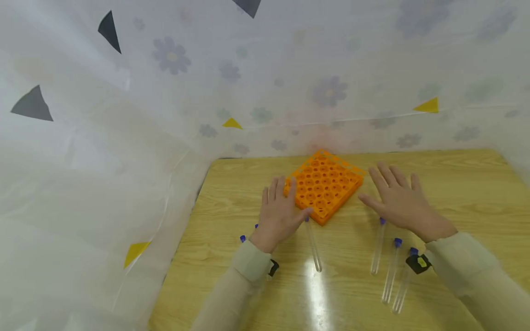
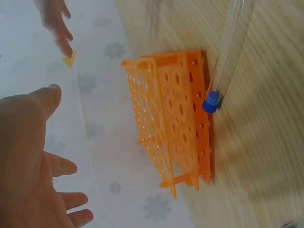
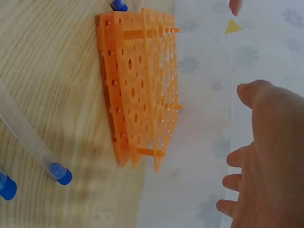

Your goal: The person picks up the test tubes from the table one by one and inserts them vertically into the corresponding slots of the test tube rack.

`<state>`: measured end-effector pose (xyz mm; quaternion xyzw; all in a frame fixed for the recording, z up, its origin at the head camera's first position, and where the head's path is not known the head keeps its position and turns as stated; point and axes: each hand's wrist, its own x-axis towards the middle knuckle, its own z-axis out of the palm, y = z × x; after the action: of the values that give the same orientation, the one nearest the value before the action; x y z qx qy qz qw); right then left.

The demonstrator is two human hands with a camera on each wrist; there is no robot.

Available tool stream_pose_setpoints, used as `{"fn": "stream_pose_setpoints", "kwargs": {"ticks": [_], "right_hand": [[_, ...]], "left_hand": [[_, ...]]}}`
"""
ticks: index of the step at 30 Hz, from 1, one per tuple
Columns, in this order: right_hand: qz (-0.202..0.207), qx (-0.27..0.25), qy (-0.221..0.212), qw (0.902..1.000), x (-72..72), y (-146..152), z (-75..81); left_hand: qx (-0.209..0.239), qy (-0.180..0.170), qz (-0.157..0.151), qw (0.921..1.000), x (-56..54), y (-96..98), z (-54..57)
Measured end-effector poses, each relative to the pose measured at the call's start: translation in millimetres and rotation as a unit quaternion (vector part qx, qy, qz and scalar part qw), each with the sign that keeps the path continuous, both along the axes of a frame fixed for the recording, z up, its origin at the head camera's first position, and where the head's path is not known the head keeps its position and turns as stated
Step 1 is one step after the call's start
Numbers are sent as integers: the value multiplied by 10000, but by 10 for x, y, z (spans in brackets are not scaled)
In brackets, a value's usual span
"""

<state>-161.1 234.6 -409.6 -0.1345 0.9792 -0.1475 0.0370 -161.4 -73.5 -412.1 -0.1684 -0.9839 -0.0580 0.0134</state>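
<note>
An orange test tube rack with rows of round holes stands turned cornerwise toward the back of the wooden table. My left hand hovers at its left corner with fingers spread, overlapping the rack in the head view. To the rack's right, my right hand is held with fingers spread too. Neither hand grips anything. A clear test tube with a blue cap lies in front of the rack. Another tube lies below my right hand. In the left wrist view a blue cap sits close beside the rack.
Two more capped tubes, one nearer and one by the right wrist, lie on the table. Blue caps show left of my left hand, their tubes mostly hidden by the arm. A flowered white sheet hangs behind.
</note>
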Motion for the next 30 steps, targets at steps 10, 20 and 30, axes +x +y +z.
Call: {"fn": "stream_pose_setpoints", "kwargs": {"ticks": [10, 20, 30], "right_hand": [[155, 156, -106, 9997, -300, -152, -179], [163, 206, 397, 9989, -457, -195, -329], [187, 32, 477, 9987, -522, -175, -501]], "left_hand": [[-173, 194, -230, 9994, -75, 218, -155], [-482, 329, -391, 9975, -158, 472, -240], [-552, 197, -229, 9980, -170, 615, -410]]}}
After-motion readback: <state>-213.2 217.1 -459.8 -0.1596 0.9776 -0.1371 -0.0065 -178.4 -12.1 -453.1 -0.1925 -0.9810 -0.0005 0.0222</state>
